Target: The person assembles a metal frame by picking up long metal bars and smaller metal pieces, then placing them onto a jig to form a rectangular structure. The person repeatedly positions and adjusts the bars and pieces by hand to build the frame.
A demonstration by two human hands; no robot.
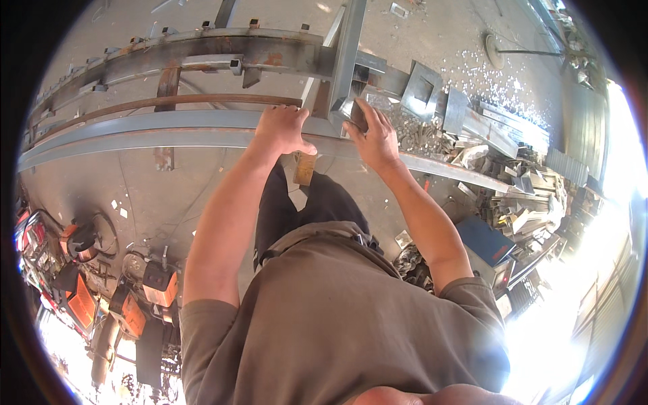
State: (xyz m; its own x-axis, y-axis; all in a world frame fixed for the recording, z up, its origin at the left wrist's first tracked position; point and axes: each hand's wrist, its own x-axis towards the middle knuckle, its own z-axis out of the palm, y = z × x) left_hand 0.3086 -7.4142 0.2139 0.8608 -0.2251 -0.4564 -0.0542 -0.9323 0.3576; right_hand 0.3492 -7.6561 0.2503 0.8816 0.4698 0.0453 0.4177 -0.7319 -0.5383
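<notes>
A long grey steel beam (196,121) crosses in front of me, with a thin rusty bar (196,99) lying along its far side. My left hand (280,129) is bent over the beam by the bar's end, its thumb apart on the near side. At the joint with an upright grey steel bar (349,50), my right hand (375,138) has its thumb and forefinger on either side of a short metal piece (352,113). Part of that piece is hidden by the fingers. Below the beam, a yellowish-brown metal stub (304,169) stands between my legs.
Farther off runs a rusty beam (283,54) with short tube pieces along it. Metal offcuts (466,145) and scrap lie heaped at the right, near a blue panel (484,239). Several orange-and-black machines (160,283) with cables stand on the floor at the lower left.
</notes>
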